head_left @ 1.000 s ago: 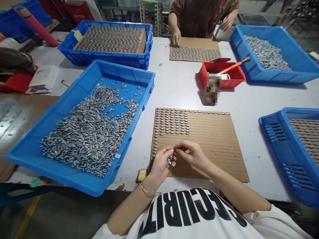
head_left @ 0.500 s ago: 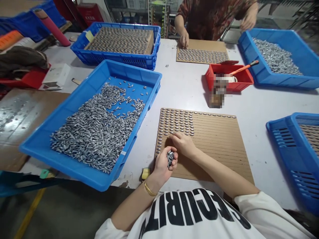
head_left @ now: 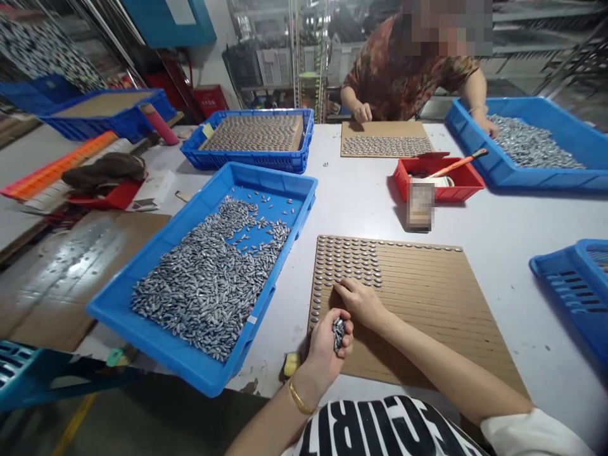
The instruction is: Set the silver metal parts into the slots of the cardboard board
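My left hand (head_left: 329,342) is curled round a handful of small silver spindle-shaped pieces (head_left: 339,334), just above the near left part of a brown cardboard sheet (head_left: 427,304). My right hand (head_left: 365,305) rests on that sheet with its fingertips pressed together at the lower edge of the laid pieces; whatever they pinch is hidden. Rows of the same silver pieces (head_left: 349,259) lie along the sheet's lines at its upper left, with a single row along the top and a column down the left edge. Left of my hands stands a blue tray (head_left: 266,304) heaped with loose pieces (head_left: 204,278).
Across the table a person (head_left: 403,76) works at another cardboard sheet (head_left: 375,130), one hand in a blue bin (head_left: 513,177) of pieces. A red box (head_left: 456,193) holds an orange-handled tool. Blue crates (head_left: 247,161) stand at back left and right. A yellow block (head_left: 292,364) lies near the front edge.
The view has tipped upward, so everything sits lower in it. The other person's raised hand has gone down into their bin. My hands stay in nearly the same place over the sheet.
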Tool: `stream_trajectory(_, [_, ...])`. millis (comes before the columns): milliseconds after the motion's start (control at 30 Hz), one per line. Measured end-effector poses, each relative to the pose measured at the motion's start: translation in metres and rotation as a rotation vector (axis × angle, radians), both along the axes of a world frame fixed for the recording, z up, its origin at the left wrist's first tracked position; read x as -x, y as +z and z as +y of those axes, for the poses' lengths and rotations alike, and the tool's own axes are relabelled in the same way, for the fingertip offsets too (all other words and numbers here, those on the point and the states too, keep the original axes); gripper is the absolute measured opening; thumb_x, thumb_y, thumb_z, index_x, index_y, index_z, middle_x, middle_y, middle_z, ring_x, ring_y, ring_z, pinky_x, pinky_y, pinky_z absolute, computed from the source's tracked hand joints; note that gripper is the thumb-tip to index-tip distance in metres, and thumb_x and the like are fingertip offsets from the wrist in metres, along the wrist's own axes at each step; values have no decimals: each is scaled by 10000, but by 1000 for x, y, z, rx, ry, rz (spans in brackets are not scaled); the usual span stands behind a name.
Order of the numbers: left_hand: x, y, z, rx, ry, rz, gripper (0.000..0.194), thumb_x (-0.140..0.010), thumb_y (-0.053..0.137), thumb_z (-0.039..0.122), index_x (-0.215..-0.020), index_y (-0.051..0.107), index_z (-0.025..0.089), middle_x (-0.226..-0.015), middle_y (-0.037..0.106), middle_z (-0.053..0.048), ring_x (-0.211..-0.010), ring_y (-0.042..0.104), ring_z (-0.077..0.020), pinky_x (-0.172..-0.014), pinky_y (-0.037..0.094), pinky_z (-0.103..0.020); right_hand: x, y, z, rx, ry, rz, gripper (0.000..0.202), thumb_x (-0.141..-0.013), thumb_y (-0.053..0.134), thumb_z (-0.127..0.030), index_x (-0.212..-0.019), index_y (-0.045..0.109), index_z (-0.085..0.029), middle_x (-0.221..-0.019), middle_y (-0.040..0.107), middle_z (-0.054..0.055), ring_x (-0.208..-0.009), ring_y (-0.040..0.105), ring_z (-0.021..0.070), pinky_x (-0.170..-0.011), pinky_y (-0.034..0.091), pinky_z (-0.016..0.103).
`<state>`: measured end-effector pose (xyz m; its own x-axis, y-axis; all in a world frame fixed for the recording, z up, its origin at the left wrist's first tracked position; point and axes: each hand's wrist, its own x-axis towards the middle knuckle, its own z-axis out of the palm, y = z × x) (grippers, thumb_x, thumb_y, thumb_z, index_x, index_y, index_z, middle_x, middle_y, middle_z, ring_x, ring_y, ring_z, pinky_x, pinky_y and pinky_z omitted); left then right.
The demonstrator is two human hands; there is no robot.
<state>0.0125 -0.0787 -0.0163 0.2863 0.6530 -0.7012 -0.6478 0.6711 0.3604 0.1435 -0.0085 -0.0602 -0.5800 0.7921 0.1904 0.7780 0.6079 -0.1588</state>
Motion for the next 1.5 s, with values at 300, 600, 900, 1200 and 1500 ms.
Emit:
stream_trajectory(300, [0, -4, 0, 14, 26, 5, 171, -723, 592, 291, -812, 541, 154, -609, 510, 23, -401, 359, -38, -368, 111, -170, 3, -8, -2, -14, -18, 43, 221, -805, 549, -22, -946, 630, -172, -988, 591, 78, -870, 547, 181, -696, 446, 243])
stream_trajectory(600, [-1, -9, 0, 30, 51, -13, 160, -707, 591, 279, -797, 542, 156, -591, 512, 19, -398, 370, -47, -374, 98, -171, 5, -8, -6, -40, -34, 113, 229, -802, 526, -13, -936, 611, -178, -973, 591, 74, -856, 550, 187, -720, 454, 267])
stream_trajectory(900, [-1, -8, 0, 35, 61, -21, 155, -724, 586, 284, -794, 539, 153, -589, 505, 20, -391, 358, -48, -370, 99, -172, 6, -16, -6, -69, -36, 136, 250, -807, 512, -22, -974, 601, -186, -947, 588, 69, -858, 546, 186, -730, 453, 265])
stream_trajectory(1200, [-1, -9, 0, 35, 68, -25, 138, -726, 583, 263, -793, 540, 151, -603, 511, 15, -393, 356, -42, -368, 104, -165, 8, -16, -6, -106, -60, 133, 298, -791, 522, 2, -1014, 612, -174, -963, 596, 68, -869, 559, 192, -751, 477, 277])
stream_trajectory(1500, [-1, -22, -2, 51, 78, -21, 166, -708, 599, 293, -789, 539, 160, -600, 497, 19, -392, 366, -42, -368, 95, -161, 9, -22, -7, -109, -48, 204, 372, -756, 495, 41, -1022, 602, -194, -1022, 610, 73, -908, 588, 196, -805, 509, 288])
